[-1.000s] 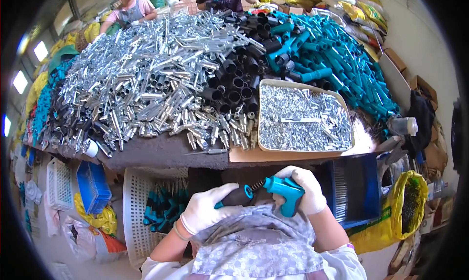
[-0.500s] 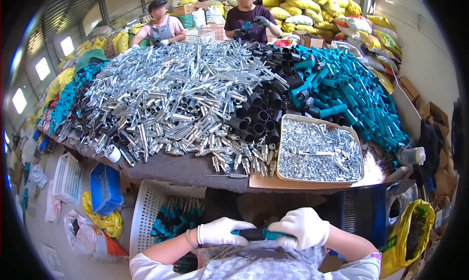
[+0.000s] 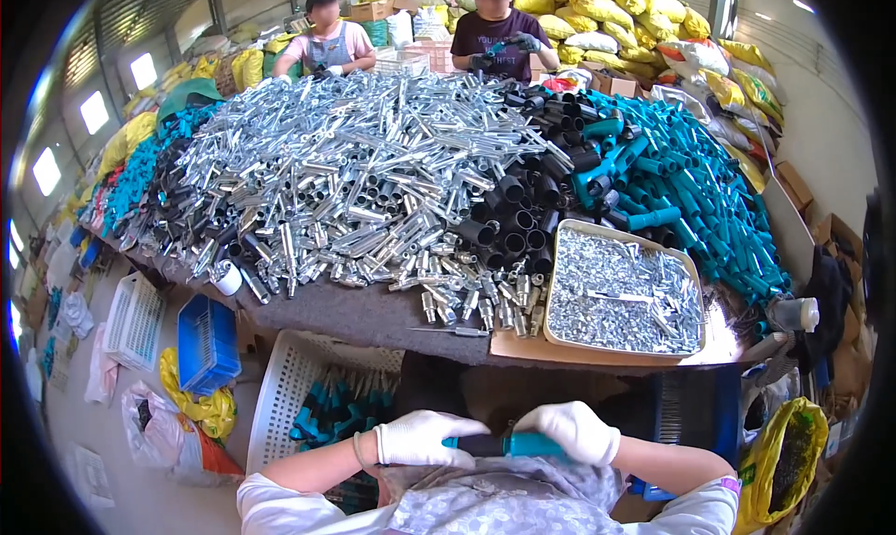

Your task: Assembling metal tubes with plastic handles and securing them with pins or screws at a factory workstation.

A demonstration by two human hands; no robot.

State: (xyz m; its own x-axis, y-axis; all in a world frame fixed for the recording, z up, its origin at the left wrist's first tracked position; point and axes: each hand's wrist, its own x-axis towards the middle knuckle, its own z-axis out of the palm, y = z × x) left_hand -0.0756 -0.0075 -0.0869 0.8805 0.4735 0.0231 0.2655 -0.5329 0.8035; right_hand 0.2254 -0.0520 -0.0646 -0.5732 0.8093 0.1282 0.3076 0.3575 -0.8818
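Low in front of me, a teal-and-black tubular handle (image 3: 483, 445) lies sideways between my two white-gloved hands. My left hand (image 3: 420, 439) wraps round its left end, where a bit of teal shows beside the black middle. On the teal section at the other end, my right hand (image 3: 577, 432) is closed from above; its fingertips are partly hidden behind the handle. Just beyond, on the table, a shallow tray (image 3: 551, 297) holds many small silver metal pieces. A thin screwdriver-like tool (image 3: 450, 331) rests at the table's near edge.
Silver metal tubes (image 3: 364, 152) are heaped on the table, with black sleeves (image 3: 511, 220) and teal handles (image 3: 695, 185) at right. A white crate (image 3: 280, 386) with teal-and-black tools stands below. A blue crate (image 3: 207, 344) is at left. Two people (image 3: 495, 41) work opposite.
My right hand has shifted its grip, baring more of the teal section. The whole view has moved slightly, so the table appears further right and lower.
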